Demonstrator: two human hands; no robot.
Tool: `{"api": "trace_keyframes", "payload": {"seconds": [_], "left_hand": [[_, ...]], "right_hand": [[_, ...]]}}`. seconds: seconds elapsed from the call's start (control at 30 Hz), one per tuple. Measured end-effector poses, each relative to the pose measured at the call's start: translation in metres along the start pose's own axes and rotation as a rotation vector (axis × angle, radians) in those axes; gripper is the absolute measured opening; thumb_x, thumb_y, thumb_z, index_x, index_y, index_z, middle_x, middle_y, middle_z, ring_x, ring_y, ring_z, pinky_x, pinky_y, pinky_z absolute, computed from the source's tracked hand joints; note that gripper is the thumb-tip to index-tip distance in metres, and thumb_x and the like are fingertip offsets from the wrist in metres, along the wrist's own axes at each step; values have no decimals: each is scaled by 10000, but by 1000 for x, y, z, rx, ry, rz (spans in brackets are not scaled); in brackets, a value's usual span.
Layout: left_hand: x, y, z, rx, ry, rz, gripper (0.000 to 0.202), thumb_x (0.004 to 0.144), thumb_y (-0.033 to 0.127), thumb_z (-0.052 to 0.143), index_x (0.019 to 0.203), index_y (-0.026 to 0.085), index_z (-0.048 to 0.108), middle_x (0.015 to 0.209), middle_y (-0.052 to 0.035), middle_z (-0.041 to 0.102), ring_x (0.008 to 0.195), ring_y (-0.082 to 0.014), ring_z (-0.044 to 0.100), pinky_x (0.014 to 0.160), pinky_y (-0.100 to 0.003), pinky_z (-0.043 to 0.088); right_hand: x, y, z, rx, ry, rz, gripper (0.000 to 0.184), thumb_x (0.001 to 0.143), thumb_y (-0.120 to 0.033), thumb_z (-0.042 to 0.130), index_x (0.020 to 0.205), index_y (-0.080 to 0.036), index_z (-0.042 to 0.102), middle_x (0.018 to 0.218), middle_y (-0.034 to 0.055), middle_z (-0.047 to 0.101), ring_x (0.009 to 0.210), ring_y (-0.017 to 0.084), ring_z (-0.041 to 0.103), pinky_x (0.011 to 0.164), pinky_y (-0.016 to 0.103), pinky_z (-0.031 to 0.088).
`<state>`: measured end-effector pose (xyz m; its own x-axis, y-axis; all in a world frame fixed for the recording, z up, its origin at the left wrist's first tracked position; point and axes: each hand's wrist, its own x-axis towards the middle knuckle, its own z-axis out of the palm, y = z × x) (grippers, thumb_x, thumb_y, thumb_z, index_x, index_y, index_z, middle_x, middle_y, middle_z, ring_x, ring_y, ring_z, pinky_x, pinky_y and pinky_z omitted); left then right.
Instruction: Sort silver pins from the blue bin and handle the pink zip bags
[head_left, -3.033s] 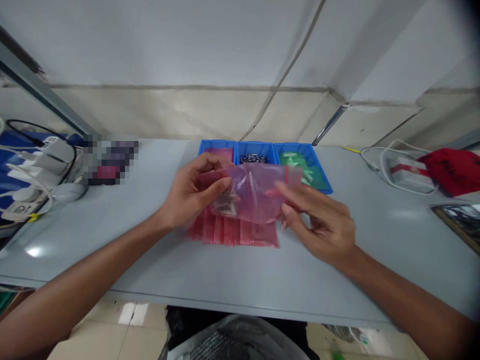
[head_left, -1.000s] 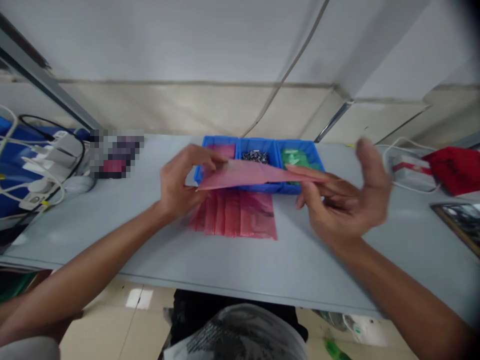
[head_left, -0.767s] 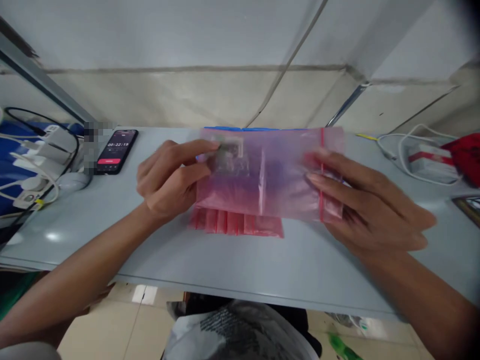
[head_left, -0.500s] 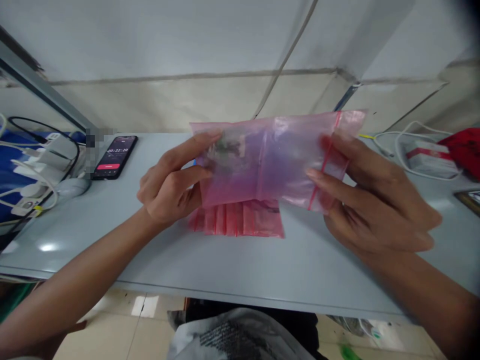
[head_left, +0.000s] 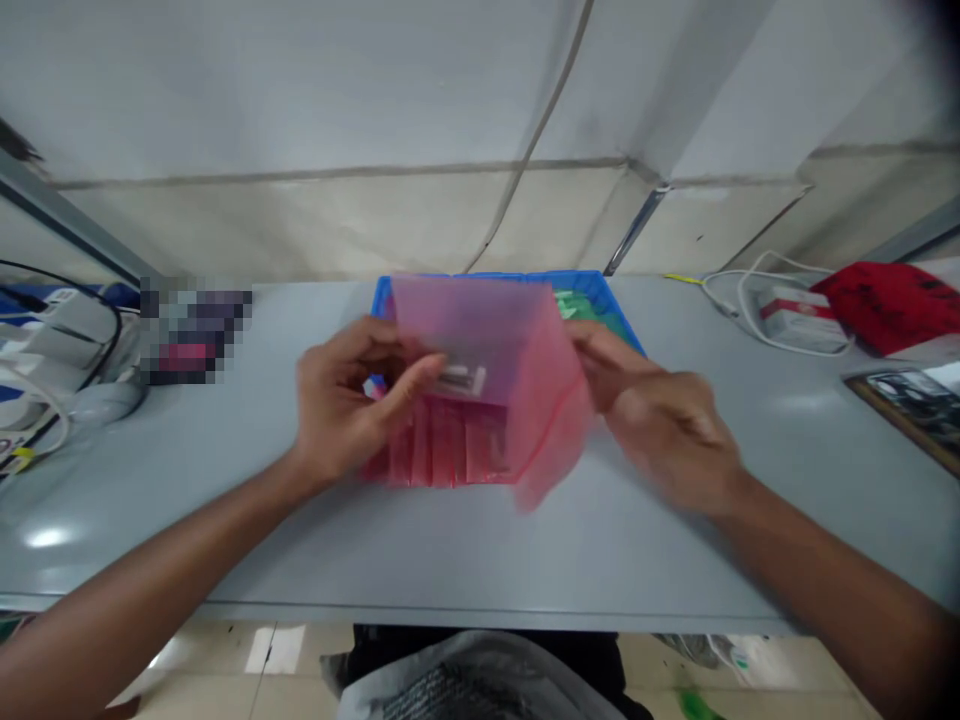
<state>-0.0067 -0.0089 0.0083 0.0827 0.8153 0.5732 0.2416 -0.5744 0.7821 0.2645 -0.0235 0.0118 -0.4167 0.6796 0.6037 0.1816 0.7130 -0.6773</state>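
Note:
I hold a translucent pink zip bag (head_left: 487,340) above the grey table (head_left: 480,550). My left hand (head_left: 352,405) pinches its left edge, thumb over a small clump of metal parts (head_left: 459,378) inside. My right hand (head_left: 660,420) is blurred by motion and grips the bag's right side, which is folding down toward me. Under the bag lies a fanned row of pink bags (head_left: 442,455). Behind it stands a blue tray (head_left: 600,290) with green pieces (head_left: 592,310) in its right compartment.
At the left are a blurred-out phone (head_left: 196,322), a mouse (head_left: 101,400) and white chargers with cables (head_left: 45,340). At the right lie a white box wrapped in cable (head_left: 795,315), a red cloth (head_left: 892,300) and a dark framed object (head_left: 911,395). The wall stands close behind.
The bag was held stretched out flat and lifted toward the camera; now it is lower, and my right hand is swinging its right end down and inward, folding it.

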Motion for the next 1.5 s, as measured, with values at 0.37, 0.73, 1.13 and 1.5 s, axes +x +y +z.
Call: {"api": "trace_keyframes", "payload": {"seconds": [0.37,0.73,1.13,1.5], "left_hand": [[-6,3,5,51,-243,-94,190,937,361,755,1054,223,696,846,5,742,692,-122,696,648,-243,550],[50,-45,-46,757,-20,157,430,949,410,697,1343,239,679,946,-45,764,974,-243,686,984,-450,568],[40,-44,-39,761,-494,355,332,1063,418,526,1282,255,716,1269,-53,757,1198,-272,710,1083,-494,547],[40,-49,-40,914,-480,504,332,1061,353,519,1316,205,672,1315,-96,727,1288,-311,651,1149,-542,472]], "right_hand": [[-9,-2,15,26,-28,117,561,970,-142,664,1503,-280,556,1268,50,736,956,157,726,853,324,624],[-7,10,14,-87,39,4,286,979,-77,601,1213,-172,736,985,57,744,781,128,683,694,289,574],[-17,14,16,-568,-528,-126,590,979,-436,677,1528,-278,531,1418,134,628,1243,311,635,936,520,622],[-11,14,14,-599,-395,-181,463,1089,-320,466,1515,-152,538,1210,140,745,1065,244,727,894,422,644]]}}
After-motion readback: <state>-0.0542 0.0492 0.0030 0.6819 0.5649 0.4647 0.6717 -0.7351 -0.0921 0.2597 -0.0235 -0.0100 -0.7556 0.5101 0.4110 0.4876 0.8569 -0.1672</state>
